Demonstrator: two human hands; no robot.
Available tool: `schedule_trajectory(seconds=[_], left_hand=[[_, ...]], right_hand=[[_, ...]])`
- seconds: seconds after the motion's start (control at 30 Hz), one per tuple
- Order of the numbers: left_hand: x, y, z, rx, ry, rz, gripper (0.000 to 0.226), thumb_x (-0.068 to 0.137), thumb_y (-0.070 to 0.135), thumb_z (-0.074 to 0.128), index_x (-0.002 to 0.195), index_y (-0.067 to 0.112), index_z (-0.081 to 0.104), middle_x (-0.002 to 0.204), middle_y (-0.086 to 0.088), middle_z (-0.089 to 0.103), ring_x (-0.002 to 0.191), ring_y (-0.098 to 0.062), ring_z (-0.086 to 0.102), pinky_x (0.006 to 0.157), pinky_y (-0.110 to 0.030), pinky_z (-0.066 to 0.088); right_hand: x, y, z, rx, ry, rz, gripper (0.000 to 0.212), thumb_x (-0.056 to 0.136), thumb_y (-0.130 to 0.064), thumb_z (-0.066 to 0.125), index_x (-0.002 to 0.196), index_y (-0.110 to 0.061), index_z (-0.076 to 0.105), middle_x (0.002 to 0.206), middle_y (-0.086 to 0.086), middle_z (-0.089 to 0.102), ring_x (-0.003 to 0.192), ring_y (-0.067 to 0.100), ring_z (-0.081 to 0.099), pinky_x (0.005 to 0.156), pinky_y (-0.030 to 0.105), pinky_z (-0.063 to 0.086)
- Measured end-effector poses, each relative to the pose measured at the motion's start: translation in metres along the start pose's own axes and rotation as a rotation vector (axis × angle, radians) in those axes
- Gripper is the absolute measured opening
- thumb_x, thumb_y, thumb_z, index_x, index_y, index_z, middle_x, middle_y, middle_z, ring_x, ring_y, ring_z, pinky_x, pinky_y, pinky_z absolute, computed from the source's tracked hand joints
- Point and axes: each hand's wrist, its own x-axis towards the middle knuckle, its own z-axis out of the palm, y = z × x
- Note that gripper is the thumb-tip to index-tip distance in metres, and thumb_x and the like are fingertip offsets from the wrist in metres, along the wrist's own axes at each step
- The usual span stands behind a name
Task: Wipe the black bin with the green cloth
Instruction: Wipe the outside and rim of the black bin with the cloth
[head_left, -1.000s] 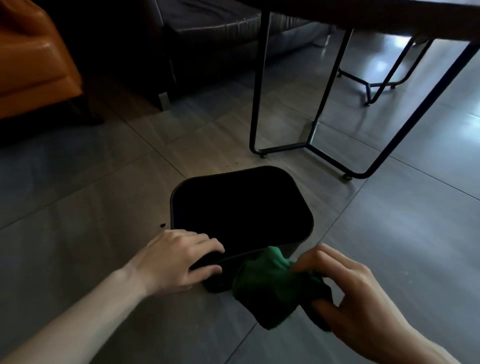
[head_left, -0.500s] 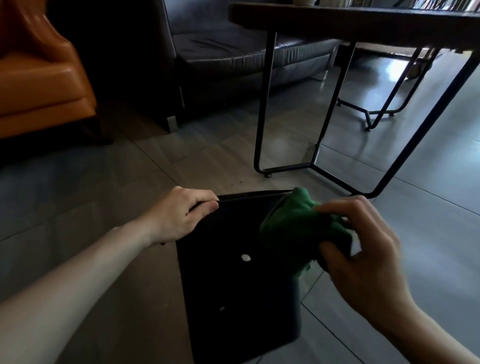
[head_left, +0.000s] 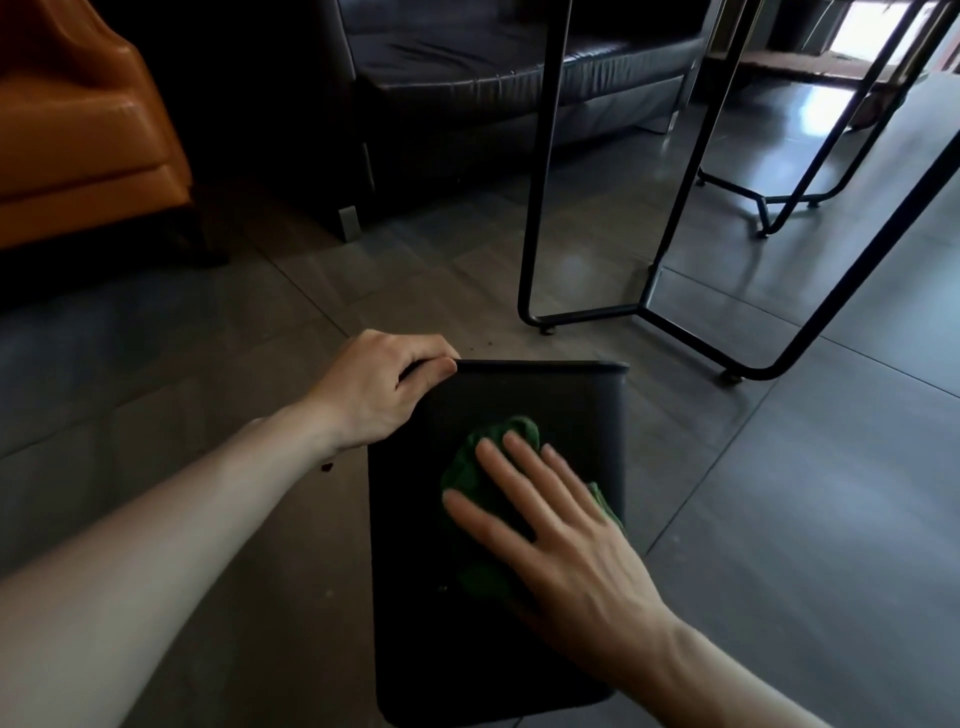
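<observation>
The black bin (head_left: 519, 405) is tipped over toward me, its flat side wall facing up over the grey tiled floor. My left hand (head_left: 379, 389) grips the far left corner of its rim, fingers curled over the edge. My right hand (head_left: 550, 530) lies flat with fingers spread on the green cloth (head_left: 470, 467), pressing it against the bin's upturned side. Most of the cloth is hidden under my palm; green shows past my fingertips and at the bin's right edge.
A black metal table frame (head_left: 535, 208) stands just beyond the bin, its foot bar close to the rim. A dark sofa (head_left: 493, 78) sits behind it, and an orange armchair (head_left: 78, 145) at far left. Small crumbs lie on the floor by my left wrist.
The bin went from standing upright to tipped on its side. My right hand moved the cloth from the rim onto the side wall and flattened on it. My left hand stayed on the rim.
</observation>
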Motion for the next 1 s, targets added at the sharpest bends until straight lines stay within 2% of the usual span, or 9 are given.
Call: schedule_trajectory(seconds=[0.07,0.13,0.23,0.33,0.57,0.7,0.8,0.93,1.0], left_hand=[[-0.004,-0.002,0.002,-0.001,0.043,0.003,0.023,0.106,0.027,0.054,0.109,0.026,0.077,0.095,0.013,0.077,0.092,-0.008,0.073,0.081,-0.034,0.057],[-0.008,0.0,0.003,-0.003,0.093,0.026,0.023,0.106,0.026,0.055,0.114,0.027,0.077,0.103,0.013,0.078,0.099,-0.006,0.073,0.086,-0.034,0.058],[-0.016,0.005,0.006,0.056,0.116,0.109,0.029,0.105,0.029,0.057,0.131,0.026,0.07,0.126,0.011,0.074,0.119,-0.007,0.068,0.102,-0.032,0.054],[-0.029,0.006,0.012,0.271,0.06,0.168,0.05,0.103,0.04,0.057,0.15,0.024,0.052,0.143,0.007,0.062,0.133,-0.013,0.057,0.112,-0.034,0.043],[-0.059,-0.005,0.015,0.576,0.071,0.274,0.08,0.099,0.058,0.049,0.16,0.007,0.034,0.155,-0.01,0.049,0.145,-0.024,0.046,0.123,-0.033,0.029],[-0.075,-0.016,0.015,0.674,0.018,0.302,0.08,0.098,0.064,0.046,0.162,0.018,0.031,0.162,-0.016,0.039,0.149,-0.03,0.04,0.123,-0.04,0.03],[-0.083,-0.023,0.013,0.694,0.007,0.305,0.078,0.098,0.066,0.048,0.16,0.021,0.036,0.157,-0.017,0.045,0.143,-0.032,0.047,0.118,-0.04,0.037],[-0.082,-0.021,0.017,0.686,0.031,0.349,0.078,0.098,0.064,0.05,0.16,0.018,0.037,0.159,-0.019,0.044,0.147,-0.032,0.045,0.12,-0.042,0.036],[-0.081,-0.019,0.018,0.677,0.045,0.371,0.077,0.099,0.063,0.05,0.16,0.019,0.036,0.161,-0.019,0.041,0.149,-0.032,0.042,0.122,-0.043,0.034]], right_hand=[[-0.022,-0.006,0.012,-0.08,0.066,-0.134,0.044,0.109,-0.029,0.047,0.152,-0.028,0.053,0.163,0.017,0.042,0.153,0.039,0.037,0.118,0.054,0.043],[-0.04,-0.01,0.021,-0.127,0.094,-0.209,0.04,0.113,-0.019,0.041,0.147,-0.027,0.06,0.159,0.016,0.049,0.149,0.038,0.043,0.114,0.049,0.049],[-0.046,-0.012,0.022,-0.141,0.13,-0.199,0.039,0.112,-0.017,0.043,0.142,-0.029,0.064,0.155,0.013,0.053,0.146,0.034,0.048,0.113,0.045,0.051],[-0.044,-0.012,0.022,-0.125,0.162,-0.181,0.039,0.106,-0.021,0.053,0.142,-0.028,0.065,0.153,0.013,0.054,0.145,0.034,0.049,0.112,0.045,0.052],[-0.038,-0.005,0.021,-0.028,0.226,-0.047,0.047,0.101,-0.025,0.055,0.148,-0.025,0.058,0.158,0.016,0.049,0.151,0.034,0.042,0.119,0.048,0.045],[-0.02,-0.001,0.012,-0.007,0.221,0.001,0.047,0.104,-0.03,0.057,0.15,-0.02,0.055,0.161,0.015,0.045,0.154,0.035,0.038,0.121,0.051,0.041],[-0.023,-0.009,0.015,-0.016,0.226,-0.067,0.041,0.107,-0.029,0.049,0.147,-0.021,0.06,0.158,0.014,0.049,0.151,0.034,0.043,0.117,0.048,0.046],[-0.044,-0.025,0.026,-0.151,0.145,-0.188,0.048,0.107,-0.033,0.057,0.154,-0.027,0.051,0.163,0.009,0.045,0.152,0.032,0.04,0.122,0.044,0.04],[-0.051,-0.031,0.029,-0.254,0.101,-0.291,0.043,0.114,-0.025,0.041,0.157,-0.032,0.045,0.164,0.005,0.045,0.15,0.03,0.042,0.121,0.042,0.042]])
